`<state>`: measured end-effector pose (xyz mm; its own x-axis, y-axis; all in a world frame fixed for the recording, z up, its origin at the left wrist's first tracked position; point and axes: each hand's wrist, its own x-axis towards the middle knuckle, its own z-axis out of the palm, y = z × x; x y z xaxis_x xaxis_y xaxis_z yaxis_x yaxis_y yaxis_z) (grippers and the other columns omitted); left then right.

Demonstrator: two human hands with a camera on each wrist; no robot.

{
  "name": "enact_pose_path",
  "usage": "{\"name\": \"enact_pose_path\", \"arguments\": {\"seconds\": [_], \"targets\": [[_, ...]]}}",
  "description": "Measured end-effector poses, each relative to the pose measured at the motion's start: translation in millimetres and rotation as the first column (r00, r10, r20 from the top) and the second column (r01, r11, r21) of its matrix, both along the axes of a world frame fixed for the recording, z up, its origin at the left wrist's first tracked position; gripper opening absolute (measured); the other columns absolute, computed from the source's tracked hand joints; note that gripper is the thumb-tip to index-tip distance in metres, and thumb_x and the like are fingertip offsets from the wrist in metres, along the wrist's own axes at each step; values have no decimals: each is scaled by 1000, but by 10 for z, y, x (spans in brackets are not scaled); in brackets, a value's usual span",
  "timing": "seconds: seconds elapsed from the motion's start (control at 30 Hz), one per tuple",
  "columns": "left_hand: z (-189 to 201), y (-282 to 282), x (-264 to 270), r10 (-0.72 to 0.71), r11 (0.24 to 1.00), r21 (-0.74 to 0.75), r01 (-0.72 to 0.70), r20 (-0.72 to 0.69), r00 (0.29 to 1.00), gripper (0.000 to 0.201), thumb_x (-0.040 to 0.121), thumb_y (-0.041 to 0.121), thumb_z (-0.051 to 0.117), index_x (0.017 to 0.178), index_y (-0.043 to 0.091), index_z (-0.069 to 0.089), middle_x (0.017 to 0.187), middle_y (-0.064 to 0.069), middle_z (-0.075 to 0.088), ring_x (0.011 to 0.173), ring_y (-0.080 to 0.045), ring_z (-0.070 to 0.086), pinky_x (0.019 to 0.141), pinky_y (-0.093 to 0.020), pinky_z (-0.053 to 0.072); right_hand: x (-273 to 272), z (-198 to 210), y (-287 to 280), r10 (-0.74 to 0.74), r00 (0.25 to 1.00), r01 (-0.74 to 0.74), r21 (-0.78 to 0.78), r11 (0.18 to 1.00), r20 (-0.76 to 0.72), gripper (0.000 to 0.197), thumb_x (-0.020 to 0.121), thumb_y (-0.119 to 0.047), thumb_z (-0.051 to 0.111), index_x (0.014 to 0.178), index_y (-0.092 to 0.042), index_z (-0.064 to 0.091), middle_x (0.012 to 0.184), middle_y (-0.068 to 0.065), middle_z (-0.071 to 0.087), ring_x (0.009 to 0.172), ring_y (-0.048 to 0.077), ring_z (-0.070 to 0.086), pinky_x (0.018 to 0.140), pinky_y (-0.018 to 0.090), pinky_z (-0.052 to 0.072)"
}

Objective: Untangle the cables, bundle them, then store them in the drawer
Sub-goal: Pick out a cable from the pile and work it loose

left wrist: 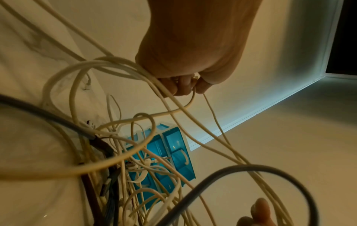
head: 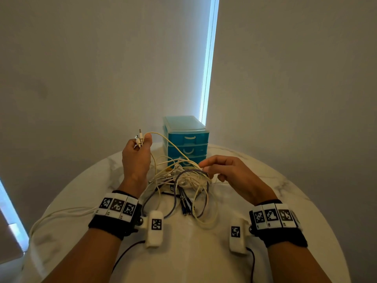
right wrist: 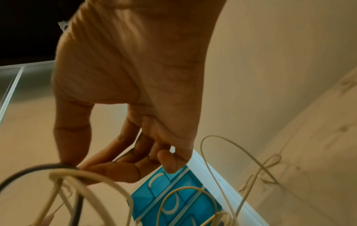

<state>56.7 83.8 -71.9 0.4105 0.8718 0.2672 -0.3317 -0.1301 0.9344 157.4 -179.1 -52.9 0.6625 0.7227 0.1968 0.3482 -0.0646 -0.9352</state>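
Observation:
A tangle of white and grey cables lies on the round marble table between my hands. My left hand is raised above the table's far left and grips several white cable ends with their plugs sticking up; the cords trail down from the fist into the heap. My right hand pinches a white cable at the tangle's top right, thumb and forefinger closed on it, other fingers loosely curled. The blue drawer unit stands behind the tangle, all drawers closed.
A white cable trails off to the table's left edge. Dark plugs lie at the heap's near side. A wall stands close behind the drawer unit, with a bright window strip.

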Motion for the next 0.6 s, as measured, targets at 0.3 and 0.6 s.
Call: {"name": "enact_pose_path", "arguments": {"seconds": [0.3,0.6], "targets": [[44,-40,-19,54,997,-61,-55,-15,998,44,84,60,73,95,19,62,75,1,56,65,-21,47,68,-39,41,-81,60,-58,128,992,-128,-9,992,19,22,103,-14,65,116,-14,83,111,5,83,98,10,70,78,23,46],[449,-576,-288,-236,828,463,318,-227,945,49,78,53,89,117,33,67,111,15,71,104,1,68,85,-24,56,-71,7,67,-92,994,78,228,970,52,25,91,-24,85,114,-14,83,99,7,84,91,20,78,81,26,61]]}}
